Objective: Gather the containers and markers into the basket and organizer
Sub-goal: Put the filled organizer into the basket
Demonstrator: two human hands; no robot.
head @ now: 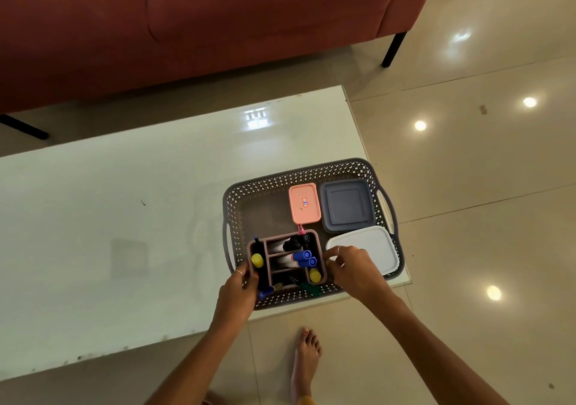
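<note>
1. Left hand (238, 289): fingers curled round the left end wall of the organizer (321, 275); a ring shows on one finger. Grip closed on the organizer.
2. Right hand (350, 269): fingers and thumb curled at the organizer's right end wall, pinching its rim. A ring shows here too. The organizer sits directly between the two grips.
3. Organizer: pinkish-brown, several compartments, sits inside the basket (299, 172) at its near-left part. Cannot tell whether it rests on the basket floor or is held slightly up.
4. Contents between the grips:
   a. Blue-capped markers (304, 256), lying in the middle compartment, caps toward the right hand.
   b. Black-capped markers (293, 244), in the compartment just beyond the blue ones.
   c. Yellow-capped marker (257, 260), in the long compartment next to the left hand's fingers.
   d. Second yellow cap (315, 275), in the corner compartment next to the right hand's fingers.
   e. Blue marker (265, 293) and a green item (311, 288), at the near edge, between the wrists; exact seat unclear.
5. Containers, all in the basket, beyond the right-hand grip:
   a. White container (374, 244), lid on, touching or just behind the right hand's knuckles.
   b. Grey-blue container (347, 205), farther out, beside the white one.
   c. Pink container (304, 202), lid w/ small label, just left of the grey-blue one, beyond the organizer.
6. Basket: grey lattice, w/ handles, on the near-right corner of the white table (124, 217).
7. Surroundings: red sofa (187, 24) beyond the table; glossy tiled floor (467, 171); a bare foot (307, 354) below the hands.
</note>
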